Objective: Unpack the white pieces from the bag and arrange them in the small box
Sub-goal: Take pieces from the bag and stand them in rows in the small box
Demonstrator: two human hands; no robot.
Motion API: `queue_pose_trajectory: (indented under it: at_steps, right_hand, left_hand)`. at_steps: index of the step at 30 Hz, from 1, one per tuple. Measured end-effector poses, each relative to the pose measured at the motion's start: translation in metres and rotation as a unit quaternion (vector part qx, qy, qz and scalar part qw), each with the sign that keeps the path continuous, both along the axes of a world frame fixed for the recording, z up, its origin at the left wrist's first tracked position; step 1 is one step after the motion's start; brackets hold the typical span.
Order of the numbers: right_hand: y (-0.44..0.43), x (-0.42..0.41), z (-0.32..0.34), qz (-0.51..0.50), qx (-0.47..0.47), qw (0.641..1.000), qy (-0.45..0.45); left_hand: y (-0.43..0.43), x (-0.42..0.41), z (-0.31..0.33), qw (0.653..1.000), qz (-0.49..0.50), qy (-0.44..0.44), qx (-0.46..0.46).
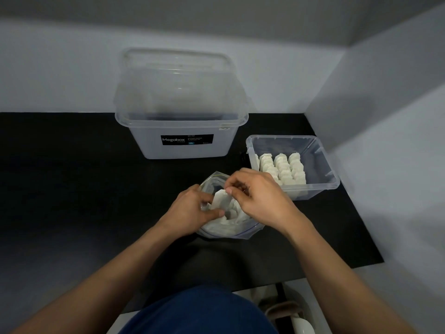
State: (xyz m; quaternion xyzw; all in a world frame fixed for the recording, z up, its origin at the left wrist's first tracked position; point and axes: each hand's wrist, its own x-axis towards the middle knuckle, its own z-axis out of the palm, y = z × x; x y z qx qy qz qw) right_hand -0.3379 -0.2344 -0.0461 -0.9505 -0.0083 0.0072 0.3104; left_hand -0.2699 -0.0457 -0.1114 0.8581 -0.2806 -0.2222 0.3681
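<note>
Head view: my left fingers (205,201) grip the bag (231,232) rim. My right fingers (230,190) pinch a white piece (220,199) between both hands, half out. The small box (325,165) is far-right, part filled. Risk: the thin pinch slips and the piece drops back.

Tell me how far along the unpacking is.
Done: several rows of white pieces stand in the small box, filling its left part. In hand: the left hand grips the bag while the right hand pinches one white piece at its mouth. Left: more pieces lie in the bag, and the box's right side has room.
</note>
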Motion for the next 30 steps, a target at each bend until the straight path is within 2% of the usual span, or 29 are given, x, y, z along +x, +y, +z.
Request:
queue_pose_trajectory:
  at_steps: [5, 11, 13, 16, 18, 20, 23, 25, 30]
  right_hand:
    - [0.0, -0.001, 0.001, 0.032, 0.012, 0.999, 0.01]
    - [-0.005, -0.003, 0.014, 0.096, -0.082, 0.992, -0.006]
    - [-0.02, -0.005, 0.026, 0.053, -0.08, 0.995, -0.031]
    - [-0.064, -0.009, 0.056, -0.087, -0.063, 0.99, -0.089]
    - [-0.098, -0.007, 0.072, -0.158, -0.086, 0.979, -0.096]
    - [-0.132, 0.002, 0.075, -0.186, -0.153, 0.968, -0.064]
    - [-0.177, 0.019, 0.056, -0.187, -0.239, 0.952, 0.035]
    - [-0.193, 0.028, 0.038, -0.158, -0.284, 0.939, 0.114]
    - [-0.203, 0.046, -0.004, -0.094, -0.355, 0.9, 0.237]
  left_hand:
    - [-0.001, 0.0, -0.002, 1.0, 0.019, 0.0, -0.005]
    - [-0.003, 0.0, -0.001, 1.0, -0.001, 0.009, -0.009]
    - [-0.003, 0.0, -0.001, 1.0, 0.01, -0.001, -0.001]
    - [-0.002, 0.001, -0.006, 0.999, 0.049, -0.013, -0.016]
    - [-0.003, 0.001, -0.007, 0.997, 0.074, -0.013, -0.026]
    - [-0.006, 0.001, -0.006, 0.996, 0.088, -0.013, -0.033]
    - [-0.009, 0.001, -0.004, 0.995, 0.092, -0.012, -0.041]
    - [-0.01, 0.001, -0.004, 0.995, 0.094, -0.009, -0.042]
    - [-0.009, 0.003, -0.005, 0.993, 0.107, -0.004, -0.044]
